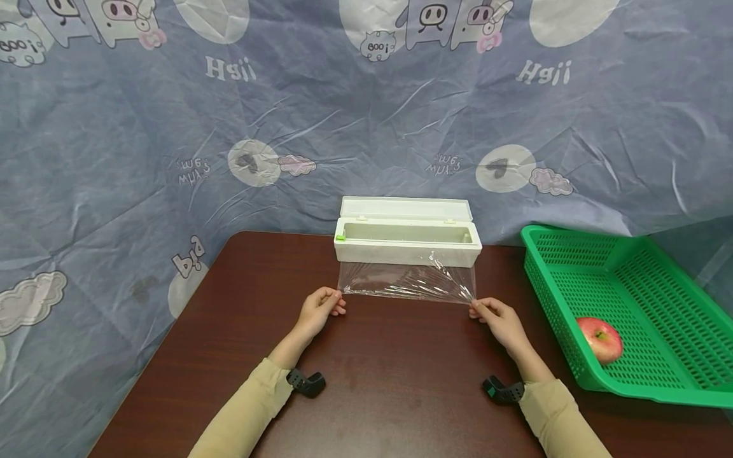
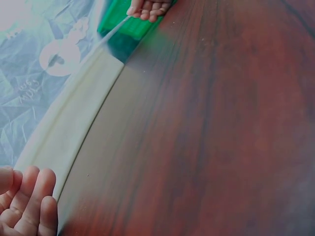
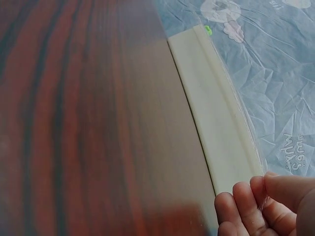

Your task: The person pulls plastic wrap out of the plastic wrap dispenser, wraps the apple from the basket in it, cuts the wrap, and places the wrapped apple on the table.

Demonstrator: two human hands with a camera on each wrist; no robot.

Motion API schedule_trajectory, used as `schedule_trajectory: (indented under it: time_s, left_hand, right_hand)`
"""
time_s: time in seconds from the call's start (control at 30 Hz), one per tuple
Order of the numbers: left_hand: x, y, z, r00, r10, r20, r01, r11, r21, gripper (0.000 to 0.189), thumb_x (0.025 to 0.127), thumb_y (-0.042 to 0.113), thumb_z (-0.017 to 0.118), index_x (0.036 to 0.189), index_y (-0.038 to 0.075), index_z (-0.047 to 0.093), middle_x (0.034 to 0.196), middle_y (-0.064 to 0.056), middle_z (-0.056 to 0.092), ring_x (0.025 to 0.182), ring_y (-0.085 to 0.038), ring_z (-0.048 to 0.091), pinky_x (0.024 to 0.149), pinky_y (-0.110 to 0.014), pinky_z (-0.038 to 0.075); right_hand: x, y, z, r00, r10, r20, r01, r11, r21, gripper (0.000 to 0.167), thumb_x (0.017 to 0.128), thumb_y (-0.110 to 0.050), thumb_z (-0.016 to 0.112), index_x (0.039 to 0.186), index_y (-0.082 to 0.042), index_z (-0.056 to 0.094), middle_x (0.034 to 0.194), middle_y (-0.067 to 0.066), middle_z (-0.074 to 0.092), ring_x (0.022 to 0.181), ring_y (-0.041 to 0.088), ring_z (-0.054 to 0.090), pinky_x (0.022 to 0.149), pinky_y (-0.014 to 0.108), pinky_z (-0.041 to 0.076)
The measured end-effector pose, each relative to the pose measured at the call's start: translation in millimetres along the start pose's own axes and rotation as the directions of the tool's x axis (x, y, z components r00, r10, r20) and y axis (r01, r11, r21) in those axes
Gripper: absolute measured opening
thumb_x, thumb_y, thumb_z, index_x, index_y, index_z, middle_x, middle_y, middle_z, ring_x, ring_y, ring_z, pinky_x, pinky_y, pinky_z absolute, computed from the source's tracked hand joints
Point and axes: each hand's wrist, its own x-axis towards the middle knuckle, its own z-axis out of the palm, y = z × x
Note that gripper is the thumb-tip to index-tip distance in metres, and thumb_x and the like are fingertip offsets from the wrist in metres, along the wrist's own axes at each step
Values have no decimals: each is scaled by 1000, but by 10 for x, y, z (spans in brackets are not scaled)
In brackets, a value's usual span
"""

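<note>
Film (image 1: 395,280) in my grip: clear, white glints. Box (image 1: 408,255): off-white, lime-green tab (image 1: 340,238). Table (image 1: 395,369): dark red-brown, wood grain. Basket (image 1: 670,393): green. Apple (image 1: 604,343): pinkish red. Backdrop (image 1: 355,121): grey-blue, pale circles, pink clouds, white lettering, cartoon animals. My sleeves (image 1: 246,410): beige. Wristbands (image 1: 308,385): black.

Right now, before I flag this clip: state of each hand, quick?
Left hand: closed, pinching the near left corner of the clear film.
Right hand: closed, pinching the film's near right corner.
</note>
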Motion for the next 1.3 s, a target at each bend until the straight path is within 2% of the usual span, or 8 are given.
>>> schedule_trajectory:
  time_s: [0.13, 0.4, 0.57, 0.8, 1.0, 1.3]
  left_hand:
    - [-52, 59, 17, 1000, 7, -16, -7, 1000, 6, 27, 98, 9, 50, 100, -18, 53, 89, -29, 63, 82, -41, 64, 72, -38, 53]
    - [-93, 53, 13, 1000, 13, -12, -13, 1000, 2, 29, 98, 10, 50, 101, -18, 53, 89, -31, 62, 81, -40, 65, 72, -39, 53]
    - [-123, 42, 14, 999, 25, -20, -25, 1000, -1, 27, 98, 8, 50, 101, -19, 53, 88, -30, 63, 78, -38, 66, 71, -36, 53]
    - [-162, 28, 25, 998, 55, -17, -55, 998, -2, 27, 98, 7, 49, 100, -20, 52, 88, -32, 62, 79, -41, 65, 70, -40, 53]
    - [-195, 39, 34, 998, 58, -24, -59, 998, -10, 26, 97, 6, 49, 99, -20, 53, 88, -32, 62, 79, -45, 63, 70, -42, 52]
    - [-244, 37, 51, 998, 54, -40, -54, 999, -3, 26, 97, 7, 50, 99, -19, 54, 88, -33, 61, 77, -40, 65, 69, -38, 53]
  right_hand:
    - [-32, -27, -2, 1000, -7, 6, 7, 1000, 12, 34, 97, -23, 54, 103, 9, 62, 97, 22, 66, 84, 15, 64, 73, 27, 51]
    - [-62, 40, 11, 999, -34, -19, 34, 999, -15, 39, 96, -32, 54, 102, 5, 64, 95, 16, 68, 81, 3, 62, 71, 19, 48]
    - [-77, 84, 24, 998, -52, -30, 52, 998, -18, 41, 96, -35, 53, 100, 3, 64, 94, 16, 68, 80, 2, 61, 71, 18, 48]
    - [-120, 76, 21, 996, -82, -20, 82, 997, 12, 39, 97, -32, 53, 101, 5, 64, 95, 18, 68, 81, 4, 63, 70, 19, 48]
    - [-147, 85, 26, 997, -71, -18, 71, 997, 6, 39, 96, -33, 53, 101, 4, 64, 95, 18, 68, 81, 3, 61, 71, 19, 47]
    - [-204, 77, 37, 998, -53, -35, 54, 999, 1, 40, 96, -34, 54, 102, 4, 65, 93, 15, 68, 81, 4, 60, 72, 19, 47]
